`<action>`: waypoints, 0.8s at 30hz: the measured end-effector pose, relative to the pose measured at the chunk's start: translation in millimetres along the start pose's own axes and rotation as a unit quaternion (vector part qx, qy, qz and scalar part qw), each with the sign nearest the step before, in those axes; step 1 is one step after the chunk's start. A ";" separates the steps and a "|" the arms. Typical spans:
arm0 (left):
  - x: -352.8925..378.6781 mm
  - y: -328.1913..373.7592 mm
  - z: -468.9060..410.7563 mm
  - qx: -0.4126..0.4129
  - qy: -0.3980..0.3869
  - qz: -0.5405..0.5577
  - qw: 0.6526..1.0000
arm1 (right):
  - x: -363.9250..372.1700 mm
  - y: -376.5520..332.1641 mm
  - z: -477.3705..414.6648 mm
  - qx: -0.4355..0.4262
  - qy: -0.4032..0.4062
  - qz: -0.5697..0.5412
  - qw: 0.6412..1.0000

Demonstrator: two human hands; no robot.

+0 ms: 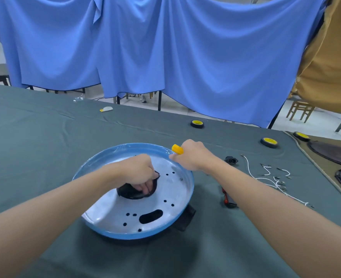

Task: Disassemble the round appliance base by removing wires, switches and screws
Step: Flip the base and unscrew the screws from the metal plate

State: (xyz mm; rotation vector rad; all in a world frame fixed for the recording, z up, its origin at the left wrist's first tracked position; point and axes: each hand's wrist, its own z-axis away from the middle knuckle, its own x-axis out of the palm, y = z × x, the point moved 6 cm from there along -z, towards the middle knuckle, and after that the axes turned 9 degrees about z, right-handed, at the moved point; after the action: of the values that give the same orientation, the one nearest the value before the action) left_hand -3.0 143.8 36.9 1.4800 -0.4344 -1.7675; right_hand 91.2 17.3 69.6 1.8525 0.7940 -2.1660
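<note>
The round blue-rimmed metal base, on the grey-green tablecloth, is braced by the left hand curled on its black central fitting, while a yellow-handled screwdriver is clenched ready in the right hand at the rim's two o'clock.

The worktop, draped in grey-green cloth, carries the blue-rimmed round base near its front, loose white wires and a black socket to the right, and, toward the far edge, one tape roll and a second tape roll.
</note>
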 end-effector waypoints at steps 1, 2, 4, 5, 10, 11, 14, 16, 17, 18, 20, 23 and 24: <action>1.1 -0.2 -0.7 -0.002 0.011 0.008 1.000 | -1.9 1.9 1.6 0.001 -0.012 0.008 1.000; 1.3 -0.6 -1.8 -0.003 0.026 0.014 1.000 | -4.8 4.4 5.1 -0.002 -0.029 0.026 0.999; 0.4 -2.7 -5.2 -0.008 0.065 0.019 0.998 | -10.5 8.8 12.1 -0.013 -0.072 0.051 0.996; -0.3 -3.5 -7.4 -0.009 0.086 0.019 0.996 | -12.8 10.7 15.3 -0.016 -0.089 0.048 0.995; -7.9 5.5 -12.1 0.011 0.149 -0.137 0.979 | -16.6 11.0 13.3 -0.031 -0.061 0.044 0.997; -9.4 8.5 -10.9 0.015 0.163 -0.188 0.968 | -15.8 11.5 9.9 -0.032 -0.050 0.035 0.998; -15.8 21.3 -4.1 0.054 0.230 -0.332 0.913 | -13.9 12.7 0.4 -0.030 -0.021 0.014 0.999; -17.1 28.3 -3.2 0.106 0.236 -0.375 0.890 | -18.4 13.6 -3.3 -0.020 0.011 -0.018 1.000; -16.7 26.6 -6.3 0.122 0.209 -0.371 0.897 | -24.6 13.3 -4.0 -0.019 0.042 -0.061 0.997; -16.0 21.8 -10.2 0.122 0.166 -0.353 0.913 | -33.5 12.0 -4.0 -0.026 0.078 -0.119 0.989; -13.6 9.3 -14.7 0.104 0.077 -0.308 0.942 | -52.8 7.7 -3.7 -0.045 0.127 -0.253 0.958; -6.1 -0.8 -16.1 0.104 0.005 -0.299 0.949 | -73.5 -0.7 -2.5 -0.073 0.163 -0.369 0.912; -3.7 -2.5 -16.8 0.109 -0.002 -0.305 0.946 | -77.9 -1.8 -2.4 -0.074 0.178 -0.345 0.919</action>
State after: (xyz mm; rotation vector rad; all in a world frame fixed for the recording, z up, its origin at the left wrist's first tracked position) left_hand 12.1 151.7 33.2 1.9121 -0.1801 -2.2528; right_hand 108.5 4.4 144.5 2.1310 1.8740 -2.0151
